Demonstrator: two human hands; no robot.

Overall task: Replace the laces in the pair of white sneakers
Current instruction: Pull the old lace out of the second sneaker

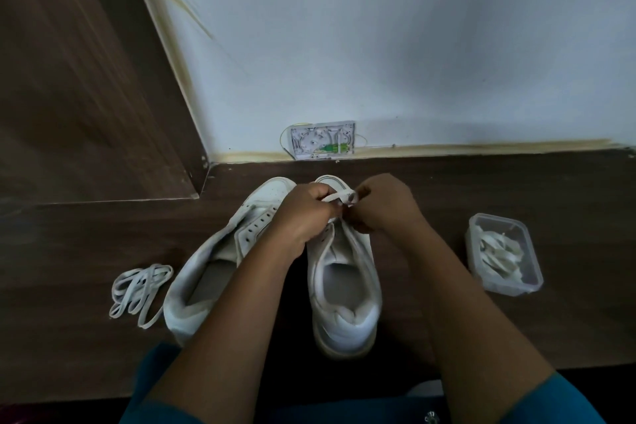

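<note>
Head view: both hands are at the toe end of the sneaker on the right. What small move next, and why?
Probably pull the lace through the front eyelets: left hand and right hand both pinch it over the toe of that sneaker, and no lacing shows further back. In or out, I cannot tell.

Premises present as a domestic room, most likely a home rather than a workplace. A plain white painted wall (378, 45) meets a dark wood-grain surface (516, 182); whether this is a floor or a tabletop cannot be told. A matching wood-grain panel (69, 79) stands upright at the far left corner. The joint along the far edge carries an uneven yellowish sealant strip (481, 145). A small wall box (321, 140), cover off, thin cable coiled inside, sits low on the wall at that edge. Household items lie on the surface: white sneakers (347, 327), a loose lace (141, 289), a clear plastic container (509, 289). Lighting is dim.
</note>
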